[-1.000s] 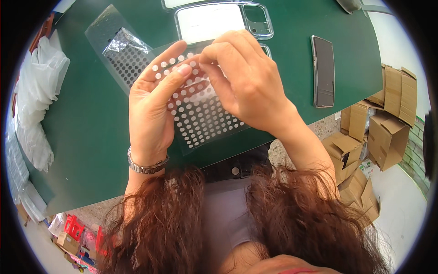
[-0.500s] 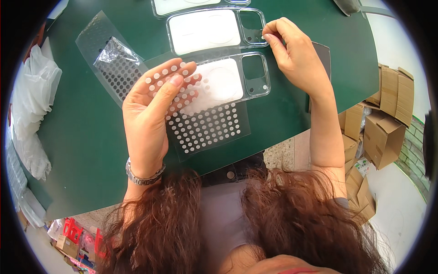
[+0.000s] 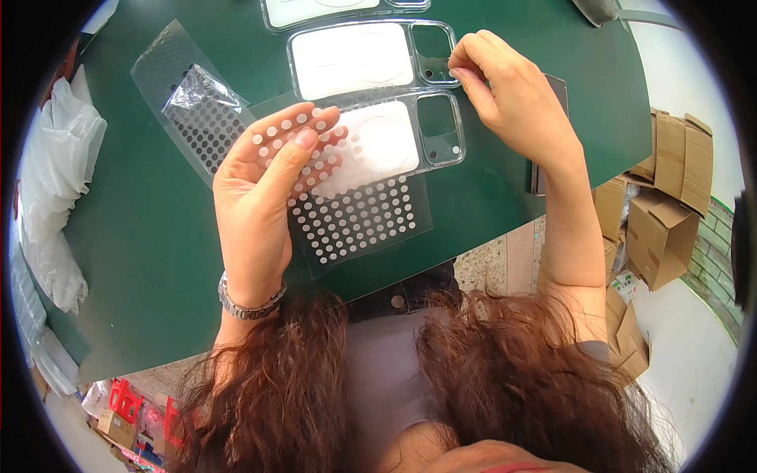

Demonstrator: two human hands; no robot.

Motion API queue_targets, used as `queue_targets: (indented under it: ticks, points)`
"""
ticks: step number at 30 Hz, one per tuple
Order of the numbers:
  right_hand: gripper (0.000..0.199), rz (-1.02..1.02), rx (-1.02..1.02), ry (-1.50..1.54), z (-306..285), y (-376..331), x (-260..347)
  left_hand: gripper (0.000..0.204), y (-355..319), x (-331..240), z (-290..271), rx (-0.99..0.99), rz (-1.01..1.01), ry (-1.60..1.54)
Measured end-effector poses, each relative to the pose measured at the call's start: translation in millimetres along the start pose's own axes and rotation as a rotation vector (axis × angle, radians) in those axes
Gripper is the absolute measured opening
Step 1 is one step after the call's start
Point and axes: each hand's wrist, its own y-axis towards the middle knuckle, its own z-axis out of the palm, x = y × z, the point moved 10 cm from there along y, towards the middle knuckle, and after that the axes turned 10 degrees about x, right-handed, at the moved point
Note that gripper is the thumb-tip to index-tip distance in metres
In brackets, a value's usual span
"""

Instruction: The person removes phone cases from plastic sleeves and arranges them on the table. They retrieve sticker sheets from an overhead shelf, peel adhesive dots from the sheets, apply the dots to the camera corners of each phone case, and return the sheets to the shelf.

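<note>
Phone case (image 3: 367,55), middle of three: at its lower right corner, right hand (image 3: 514,96), fingertips together, any dot between them indiscernible, seemingly sticking one down, which calls for steady pressing; below it, dotted sheet (image 3: 356,217), clamped in left hand (image 3: 254,183).

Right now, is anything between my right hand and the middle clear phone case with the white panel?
Nothing visible. Your right hand is at the near right corner of the middle clear white-panelled phone case; contact is unclear. The transparent sheet of round white dots in your left hand overlaps the nearer clear phone case.
</note>
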Motion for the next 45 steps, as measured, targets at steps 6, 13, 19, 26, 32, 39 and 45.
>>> queue_targets:
  ticks: [6, 13, 19, 26, 32, 39, 45]
  points:
    - [0.008, 0.09, -0.073, 0.314, -19.0, 1.3, -12.8, 0.025, -1.9, 0.5, -2.3, 0.011, 0.0, 0.008]
    - [0.013, -0.203, -0.227, 0.414, -1.3, 0.5, 79.0, 0.025, 1.5, 7.6, -2.9, 0.03, 0.016, -0.032]
    - [0.018, -0.281, -0.286, 0.32, 8.3, 0.4, 108.7, 0.019, 0.3, 0.5, -3.5, 0.022, 0.089, -0.143]
    - [0.016, -0.235, -0.338, 0.275, 11.2, 2.3, 120.7, 0.027, -4.4, -5.0, -8.9, -0.044, 0.135, -0.071]
    - [0.018, -0.226, -0.258, 0.232, 17.5, 8.4, 124.5, 0.03, -5.2, -4.7, -14.3, -0.064, 0.127, -0.027]
    - [0.018, -0.298, -0.121, 0.161, 25.9, 26.5, 123.5, 0.028, 1.6, -3.3, -18.4, -0.104, 0.067, -0.026]
    - [0.017, -0.299, -0.076, 0.355, -1.3, 46.5, 81.0, 0.03, -0.9, -4.5, -19.7, -0.143, 0.005, -0.006]
